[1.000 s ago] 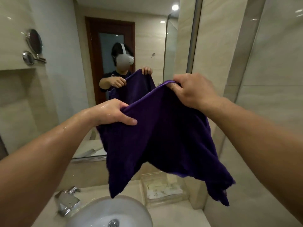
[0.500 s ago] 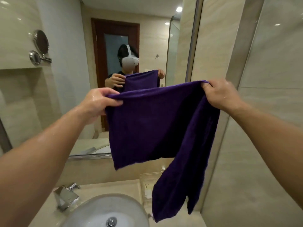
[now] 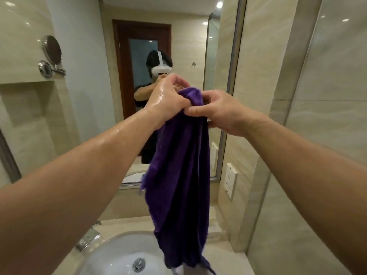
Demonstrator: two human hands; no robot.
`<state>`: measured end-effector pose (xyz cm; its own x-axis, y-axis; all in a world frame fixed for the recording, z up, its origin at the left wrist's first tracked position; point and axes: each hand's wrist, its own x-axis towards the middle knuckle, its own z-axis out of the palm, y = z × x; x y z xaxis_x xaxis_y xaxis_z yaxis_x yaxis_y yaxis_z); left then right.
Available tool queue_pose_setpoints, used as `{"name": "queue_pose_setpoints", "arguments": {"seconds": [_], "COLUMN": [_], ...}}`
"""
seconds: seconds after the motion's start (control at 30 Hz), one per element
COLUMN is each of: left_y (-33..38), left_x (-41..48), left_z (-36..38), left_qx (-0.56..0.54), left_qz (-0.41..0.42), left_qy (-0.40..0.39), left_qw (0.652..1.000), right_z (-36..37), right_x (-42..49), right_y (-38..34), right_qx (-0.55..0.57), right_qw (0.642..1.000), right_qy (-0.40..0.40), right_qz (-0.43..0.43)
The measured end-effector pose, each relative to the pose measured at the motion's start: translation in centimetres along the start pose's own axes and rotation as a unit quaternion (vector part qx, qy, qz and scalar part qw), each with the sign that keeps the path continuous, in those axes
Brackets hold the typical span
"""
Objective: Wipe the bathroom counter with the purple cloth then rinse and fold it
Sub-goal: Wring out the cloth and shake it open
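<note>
Both arms are stretched fwd and the hands meet just beside each other, in front of the big wall mirror. The wet left hand has its fingers curled round the top of the dark purple terry cloth. The right hand pinches the same bunched top btw thumb and fingers. The cloth hangs straight down as one long bundle. Its lower end is over the right part of the round white ceramic sink basin; I cannot tell if it touches. At the basin's bottom sits a round metal drain plug. A chrome faucet stands to the basin's left, on the beige stone counter.
</note>
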<state>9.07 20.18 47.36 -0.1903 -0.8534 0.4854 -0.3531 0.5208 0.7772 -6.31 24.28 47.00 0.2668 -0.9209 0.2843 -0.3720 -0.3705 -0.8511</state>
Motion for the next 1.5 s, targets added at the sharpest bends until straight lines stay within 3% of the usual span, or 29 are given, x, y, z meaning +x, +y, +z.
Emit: {"name": "queue_pose_setpoints", "arguments": {"seconds": [0.1,0.2,0.3,0.47,0.57,0.73,0.87,1.0,1.13,1.27,1.5], "left_y": [-1.5,-4.1,-7.0,-8.7,-9.6,-10.4,-10.8,-9.3,-8.7,-9.2,-10.2], "left_x": [-0.5,-1.7,-3.2,-4.4,-4.9,-5.0,-5.3,-5.2,-5.0,-5.6,-7.5], "left_z": [-0.5,0.2,1.0,1.9,2.0,0.6,0.0,0.0,-1.0,-1.2,-1.9], "left_qx": [-0.057,-0.184,-0.259,-0.07,0.009,0.06,0.172,-0.003,-0.138,-0.251,-0.277], "left_qz": [-0.041,-0.141,-0.2,-0.103,-0.103,-0.11,-0.053,-0.089,-0.121,-0.142,-0.139], "left_qy": [-0.093,-0.203,-0.244,-0.225,-0.23,-0.168,-0.121,-0.074,-0.156,-0.129,-0.125], "left_qw": [0.993,0.951,0.913,0.966,0.968,0.978,0.976,0.993,0.971,0.949,0.943], "right_z": [-0.5,-0.6,-0.4,-0.5,-1.3,-2.9,-4.7,-6.5,-8.1,-9.5,-8.3], "right_x": [-0.1,-0.2,0.0,0.5,0.6,-0.1,-1.1,-2.7,-4.0,-5.9,-10.2], "right_y": [0.9,1.1,1.5,1.7,0.9,0.7,1.1,1.8,3.1,5.7,7.9], "right_qx": [-0.005,0.016,0.075,0.097,0.108,0.084,0.114,0.11,0.072,0.062,0.095], "right_qw": [0.999,0.997,0.996,0.984,0.975,0.97,0.945,0.948,0.947,0.942,0.953], "right_qy": [-0.014,-0.065,-0.019,0.15,0.196,0.23,0.304,0.293,0.308,0.328,0.266], "right_qz": [-0.049,-0.046,-0.033,-0.007,-0.009,-0.003,0.031,0.061,0.058,0.045,0.11]}}
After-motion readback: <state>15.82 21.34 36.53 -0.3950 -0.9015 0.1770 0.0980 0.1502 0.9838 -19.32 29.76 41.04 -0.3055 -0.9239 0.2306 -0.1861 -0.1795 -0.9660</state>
